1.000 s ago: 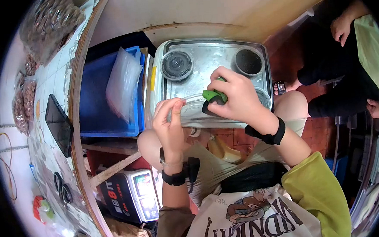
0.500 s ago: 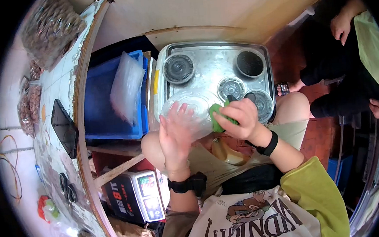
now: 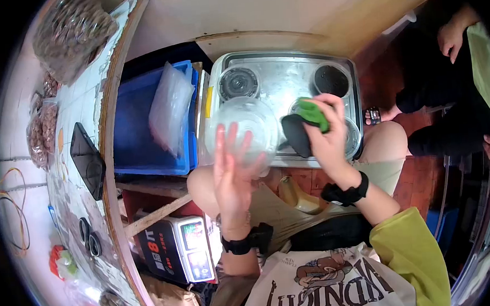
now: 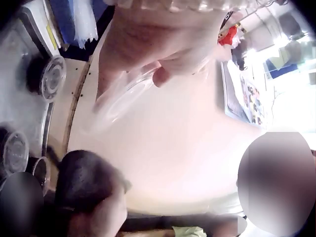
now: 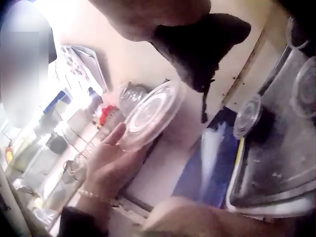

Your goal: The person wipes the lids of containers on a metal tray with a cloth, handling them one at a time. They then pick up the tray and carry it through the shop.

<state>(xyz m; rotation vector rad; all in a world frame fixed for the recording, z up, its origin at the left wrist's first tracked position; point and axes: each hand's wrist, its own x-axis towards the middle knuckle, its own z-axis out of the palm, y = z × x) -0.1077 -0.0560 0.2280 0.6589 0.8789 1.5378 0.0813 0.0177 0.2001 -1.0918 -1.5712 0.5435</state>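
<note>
My left hand (image 3: 234,170) holds a clear round plastic lid (image 5: 157,116) by its edge, thumb on one side and fingers spread behind it. In the head view, the lid overlaps the left part of the metal tray (image 3: 279,67). My right hand (image 3: 329,136) grips a bunched green and black cloth (image 3: 297,134) just to the right of the lid. Dark-filled plastic tubs stand on the tray: one tub (image 3: 238,82) at back left, another tub (image 3: 331,81) at back right. The right hand and cloth partly hide more tubs at front right.
Left of the tray, a blue crate (image 3: 133,120) holds clear plastic bags (image 3: 172,110). A worn counter (image 3: 70,191) carries a phone (image 3: 87,161) and scissors (image 3: 89,238). A lit scale (image 3: 195,248) sits below. Another person (image 3: 443,90) is at the right.
The cloth was against the lid's edge between both hands; now it is apart from it, to the right. The lid has turned more face-on and moved forward over the tray.
</note>
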